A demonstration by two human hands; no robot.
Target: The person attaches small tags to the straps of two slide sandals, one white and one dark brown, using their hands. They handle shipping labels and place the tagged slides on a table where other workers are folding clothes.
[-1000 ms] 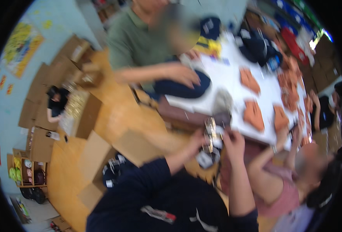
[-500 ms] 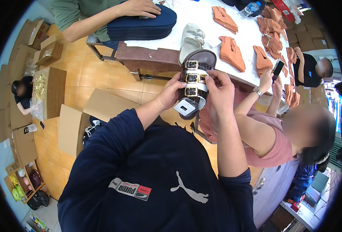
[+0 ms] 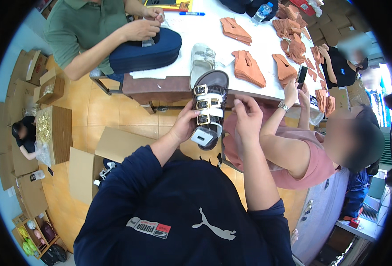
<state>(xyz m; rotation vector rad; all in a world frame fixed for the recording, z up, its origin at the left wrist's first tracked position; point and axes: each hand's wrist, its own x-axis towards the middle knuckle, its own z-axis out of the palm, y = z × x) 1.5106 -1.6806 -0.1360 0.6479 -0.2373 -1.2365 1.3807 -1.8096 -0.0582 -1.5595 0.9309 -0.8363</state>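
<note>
A dark brown sandal (image 3: 212, 82) with three gold-buckled straps, glossy brown over white, is tilted upright in front of me. A white tag with a dark rectangle (image 3: 201, 137) hangs at its lower end. My left hand (image 3: 185, 122) is closed round its left side, the thumb near the lowest buckle. To the right of the sandal, my right hand (image 3: 249, 116) is raised apart from it, fingers loosely bent and no object visible in them. Just beyond, a white sandal (image 3: 199, 66) rests on the table's near edge.
The white table (image 3: 187, 33) bears stacks of orange pieces (image 3: 249, 68) and dark blue insoles (image 3: 147, 55) under a co-worker's hands. Close on my right, a person in pink (image 3: 293, 155) holds a phone. An open carton (image 3: 81, 170) stands at my left.
My right hand has left the straps and moved aside. The held sandal shows lower and further left. The co-worker's hands have lifted off the insoles and now hold a small clear item.
</note>
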